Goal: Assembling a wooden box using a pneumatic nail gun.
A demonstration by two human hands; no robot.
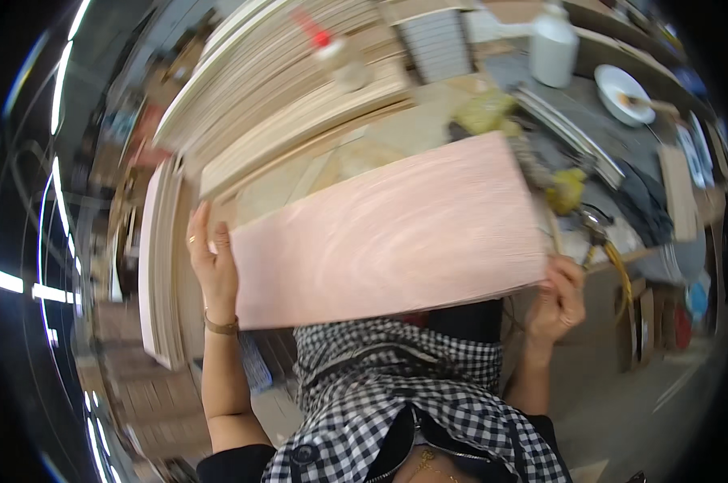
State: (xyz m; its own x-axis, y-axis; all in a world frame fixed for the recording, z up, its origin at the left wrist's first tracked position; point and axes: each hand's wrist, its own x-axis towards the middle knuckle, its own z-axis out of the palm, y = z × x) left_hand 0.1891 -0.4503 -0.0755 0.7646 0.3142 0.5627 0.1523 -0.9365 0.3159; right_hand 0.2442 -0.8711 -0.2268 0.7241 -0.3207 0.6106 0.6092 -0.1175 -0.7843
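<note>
A wide pinkish plywood board (388,233) lies tilted across the front of the workbench, its right end higher than its left. My right hand (558,299) grips the board's near right corner, thumb and fingers closed on the edge. At the other end, my left hand (212,262) stands upright against the short edge. Its fingers are stretched out and the thumb is apart. The board looks slightly smeared by motion. Behind it, long pale wooden strips (299,97) are stacked on the bench.
A glue bottle with a red cap (349,68) stands on the strips. Boards (164,266) are stacked on edge left of my left hand. At the right are a white jug (553,48), a white bowl (624,95), a metal rail (569,133) and a tool with a yellow hose (617,262).
</note>
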